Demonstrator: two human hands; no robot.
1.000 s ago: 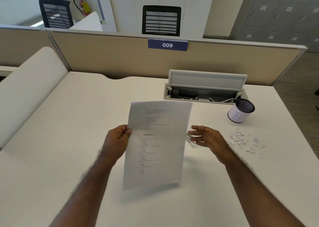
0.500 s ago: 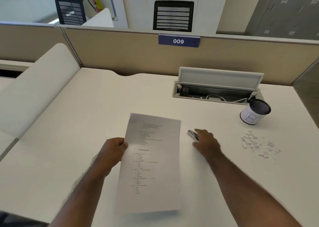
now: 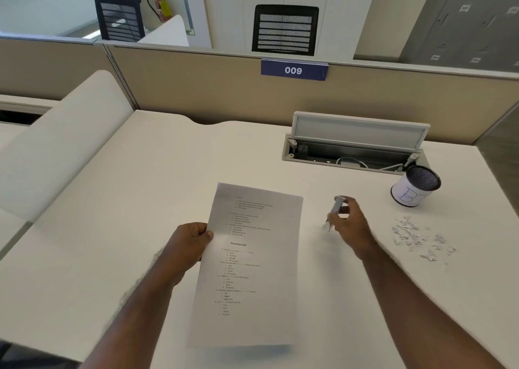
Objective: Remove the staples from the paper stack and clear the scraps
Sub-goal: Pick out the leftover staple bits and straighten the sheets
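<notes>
With scraps (image 3: 418, 238) still lying beside the cup (image 3: 415, 186), the left hand (image 3: 188, 246) is pinching the paper (image 3: 252, 264) while the right hand (image 3: 349, 222) is curling around a metal tool (image 3: 335, 208), staple removal apparently pending.

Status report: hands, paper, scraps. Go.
Left hand pinching paper stack at its left edge. Right hand gripping metal tool. Scraps uncleared beside cup.

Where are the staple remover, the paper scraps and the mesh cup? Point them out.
staple remover (image 3: 336, 207): head view, on its metal body above the fingers.
paper scraps (image 3: 410, 235): head view, middle of the pile.
mesh cup (image 3: 408, 196): head view, on its white label.
</notes>
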